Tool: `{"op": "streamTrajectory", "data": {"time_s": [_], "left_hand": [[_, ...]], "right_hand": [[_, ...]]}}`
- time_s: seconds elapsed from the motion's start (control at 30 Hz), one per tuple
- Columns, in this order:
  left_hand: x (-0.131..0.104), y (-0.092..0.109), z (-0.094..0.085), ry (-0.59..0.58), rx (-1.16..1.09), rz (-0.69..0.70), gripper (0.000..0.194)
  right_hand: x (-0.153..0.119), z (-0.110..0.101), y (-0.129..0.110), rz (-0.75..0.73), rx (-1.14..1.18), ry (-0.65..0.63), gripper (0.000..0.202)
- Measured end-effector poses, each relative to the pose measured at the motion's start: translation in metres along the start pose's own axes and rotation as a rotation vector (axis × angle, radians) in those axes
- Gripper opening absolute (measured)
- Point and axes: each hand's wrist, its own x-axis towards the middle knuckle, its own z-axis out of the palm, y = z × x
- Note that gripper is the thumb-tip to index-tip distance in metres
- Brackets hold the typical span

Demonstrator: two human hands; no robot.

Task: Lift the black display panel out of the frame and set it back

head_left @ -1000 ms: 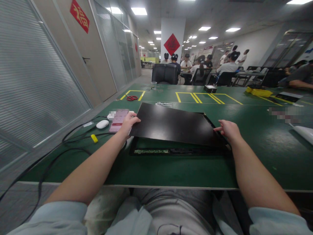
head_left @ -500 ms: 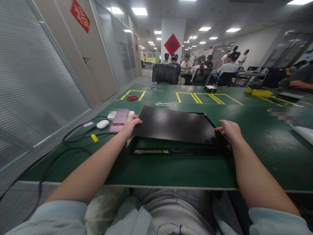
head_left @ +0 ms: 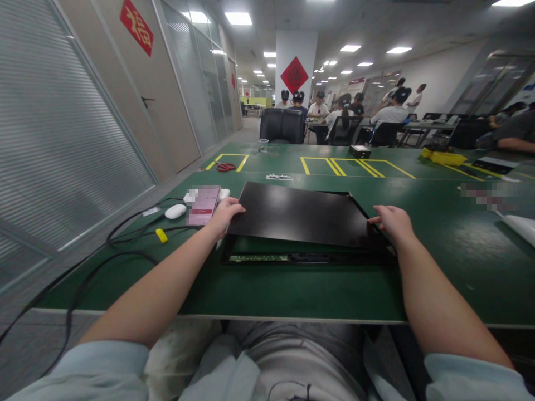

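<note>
A green table (head_left: pixel 301 298) fills most of the foreground, marked along its far part with yellow tape (head_left: pixel 330 167). A black chair (head_left: pixel 281 127) stands at the far edge. On the near half, in front of the person, the black panel (head_left: pixel 298 214) sits over a dark frame (head_left: pixel 334 259), its long axis running left to right. The panel's left end is raised above the frame, the right end lower, so it tilts. It hides most of the frame, leaving the near bar and part of the far right corner showing.

The left hand (head_left: pixel 227 217) pinches the panel's left edge, thumb on top. The right hand (head_left: pixel 394 224) has bent fingers at the right edge; I cannot tell whether they grip panel or frame.

Dark cables (head_left: pixel 137 240) lie at left, partly hidden by the left forearm. A phone (head_left: pixel 203 205) is just beside the left hand, a blurred patch at its upper left. Farther off are red scissors (head_left: pixel 226 167) and a clear cup (head_left: pixel 263 146). Smallest are a white oval object (head_left: pixel 175 211) and a yellow tag (head_left: pixel 161 236).
</note>
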Motion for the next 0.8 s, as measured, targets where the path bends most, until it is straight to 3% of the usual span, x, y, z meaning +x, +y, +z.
{"op": "streamTrajectory", "data": {"time_s": [0.13,0.33,0.63,0.8], "left_hand": [[-0.004,0.004,0.001,0.011,0.02,-0.02,0.048],[-0.012,0.011,0.003,-0.007,0.039,-0.041,0.048],[-0.004,0.0,0.002,0.009,0.06,-0.034,0.049],[-0.008,0.004,0.004,0.008,0.076,-0.036,0.044]], "right_hand": [[-0.003,-0.001,-0.005,0.092,0.024,-0.023,0.023],[-0.007,-0.004,-0.009,0.075,0.006,-0.033,0.021],[-0.006,-0.004,-0.009,0.043,-0.09,-0.026,0.018],[-0.006,-0.004,-0.009,0.044,-0.12,-0.041,0.019]]}}
